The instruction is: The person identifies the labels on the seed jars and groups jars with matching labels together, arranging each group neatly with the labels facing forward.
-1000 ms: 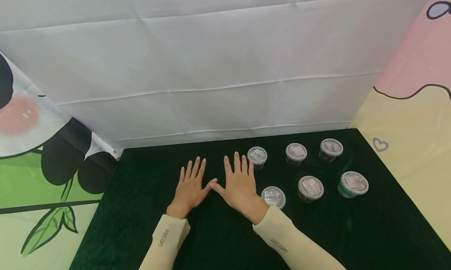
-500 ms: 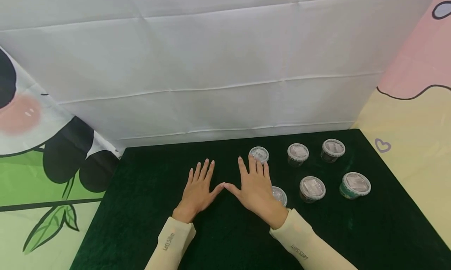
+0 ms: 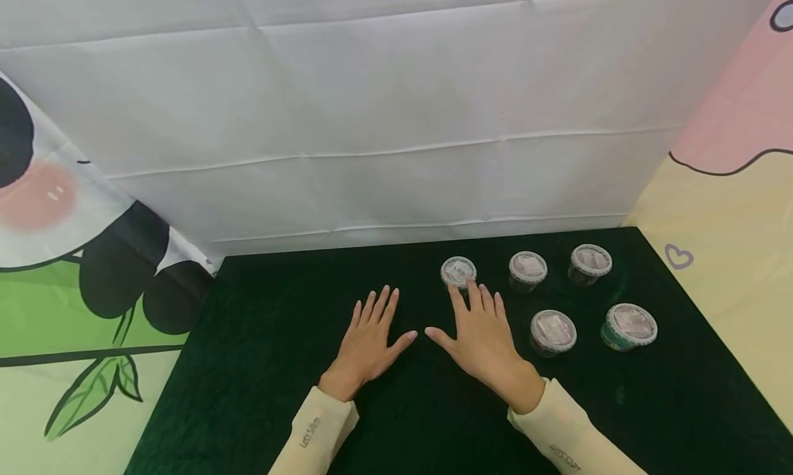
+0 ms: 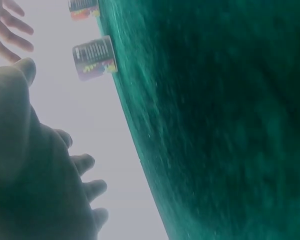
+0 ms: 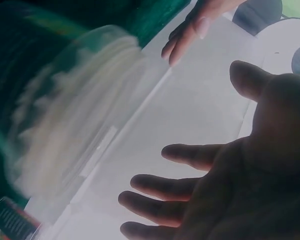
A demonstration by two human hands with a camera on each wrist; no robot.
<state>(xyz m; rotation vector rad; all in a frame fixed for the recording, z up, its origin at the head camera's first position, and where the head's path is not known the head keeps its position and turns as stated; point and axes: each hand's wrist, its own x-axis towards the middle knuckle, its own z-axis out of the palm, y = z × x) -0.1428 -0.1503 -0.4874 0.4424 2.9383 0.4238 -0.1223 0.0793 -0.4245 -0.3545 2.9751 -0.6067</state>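
Note:
My left hand [image 3: 367, 344] is held flat over the dark green cloth, fingers spread and nothing in it. To its right my right hand [image 3: 486, 341] is spread the same way, its fingertips overlapping the back-left lidded tub [image 3: 457, 268] in the head view. The two thumbs point at each other with a small gap between. Close to the right palm, a round tub with a clear lid [image 5: 80, 115] looms large and blurred in the right wrist view; in the head view the right hand and wrist hide it. Neither hand grips anything.
More lidded tubs stand on the right: two at the back, a middle one [image 3: 528, 268] and a right one [image 3: 590, 263], and two nearer, one dark [image 3: 553, 330] and one green [image 3: 628, 325]. Green cloth [image 3: 248, 365] covers the table. A white curtain [image 3: 372, 117] hangs behind.
Both hands have moved right, and the thumbs, touching before, have parted. The right hand now covers the front-left tub, which showed earlier. The head view has shifted slightly.

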